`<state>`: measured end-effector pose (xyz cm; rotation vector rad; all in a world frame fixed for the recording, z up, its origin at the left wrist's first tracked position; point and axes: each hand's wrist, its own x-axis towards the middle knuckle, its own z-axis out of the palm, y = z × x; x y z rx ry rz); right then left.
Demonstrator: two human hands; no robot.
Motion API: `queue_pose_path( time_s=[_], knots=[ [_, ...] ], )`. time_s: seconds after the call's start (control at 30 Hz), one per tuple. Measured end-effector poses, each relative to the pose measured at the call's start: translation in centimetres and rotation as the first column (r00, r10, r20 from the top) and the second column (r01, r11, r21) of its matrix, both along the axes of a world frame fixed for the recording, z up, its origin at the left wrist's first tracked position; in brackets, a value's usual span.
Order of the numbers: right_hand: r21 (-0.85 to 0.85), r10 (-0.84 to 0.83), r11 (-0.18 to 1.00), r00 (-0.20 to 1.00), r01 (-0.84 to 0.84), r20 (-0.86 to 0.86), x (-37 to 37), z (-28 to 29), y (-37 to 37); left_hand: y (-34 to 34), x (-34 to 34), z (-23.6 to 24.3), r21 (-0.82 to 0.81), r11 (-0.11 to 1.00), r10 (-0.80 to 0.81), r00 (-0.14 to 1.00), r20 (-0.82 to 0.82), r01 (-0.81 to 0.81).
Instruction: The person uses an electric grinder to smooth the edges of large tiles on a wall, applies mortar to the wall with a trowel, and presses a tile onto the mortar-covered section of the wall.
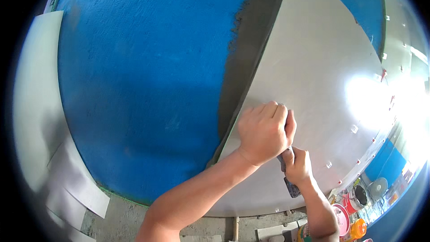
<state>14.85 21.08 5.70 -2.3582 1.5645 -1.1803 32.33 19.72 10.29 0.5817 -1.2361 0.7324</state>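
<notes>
Gripping a dark tool w/ my right hand, fingers wrapped round it, thumb up along its side; its lower end pokes out below the fist. Left hand is just above & to the left, knuckles up, fingers curled in; can't tell what's inside, as the back of the hand hides it. Tool's upper end runs up toward that hand & goes out of sight approx. at its wrist side.

Both hands are in front of a big pale panel: left one near its L edge, right one over the lower part. Can't tell if either actually touches it. Most of the panel spreads above & to the R of my hands, w/ strong glare on its R side. Small white clips sit along that side too.

Just L of the panel's slanted edge: a rough grey strip, then a large blue surface. Far L, a tall pale sheet w/ smaller pale pieces overlapping below it.

Bottom: grey ground & a short wooden stick. Lower R, near my right forearm: a pink-rimmed bucket, an orange-topped container, & misc. stuff beyond.
</notes>
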Motion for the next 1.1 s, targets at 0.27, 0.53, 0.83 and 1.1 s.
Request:
queue_pose_path(
  time_s=[0.27, 0.53, 0.83, 1.1],
  knots=[
    [0.028, 0.044, 0.999, 0.996, -0.046, 0.073, -0.3, 3.2, -0.5, -0.1, 0.1, 4.3, -0.056, 0.998, -0.016, 0.999, 0.048, 0.019],
    [0.030, 0.008, 1.000, 0.996, -0.010, 0.090, 0.3, 8.3, 0.1, -0.4, 0.0, 8.6, -0.084, 0.996, -0.001, 0.999, 0.047, 0.005],
    [0.018, -0.041, 0.999, 0.994, 0.039, 0.099, 1.1, 14.1, 1.1, -1.0, -0.1, 14.0, -0.192, 0.981, -0.009, 1.000, 0.022, 0.013],
    [-0.056, -0.018, 0.998, 0.996, 0.023, 0.086, 0.9, 18.7, 0.9, -1.6, -0.5, 18.6, -0.148, 0.988, 0.057, 0.998, 0.017, -0.053]
  ],
)
